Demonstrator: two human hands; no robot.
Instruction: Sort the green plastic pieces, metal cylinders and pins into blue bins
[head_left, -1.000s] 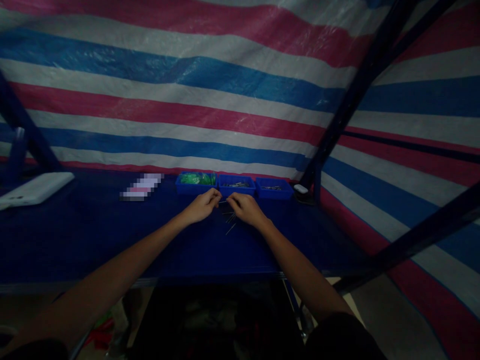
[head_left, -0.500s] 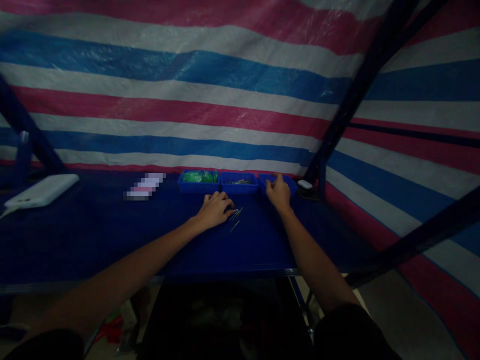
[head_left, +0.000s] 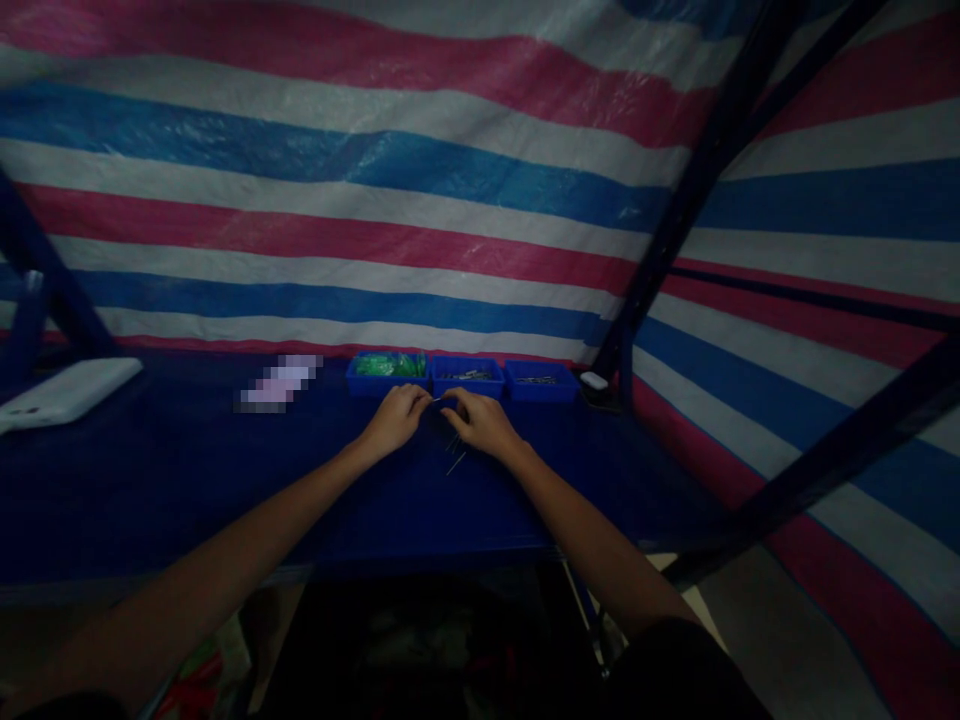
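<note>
Fingers of the left hand (head_left: 396,415), its arm slanting inward over the table (head_left: 412,500), pinch a thin rod (head_left: 436,400) between the hands; loose rods (head_left: 456,463) lie nearer; the right hand (head_left: 484,422) angles in, fingers curved by the rod's tip, grip impossible to tell
</note>
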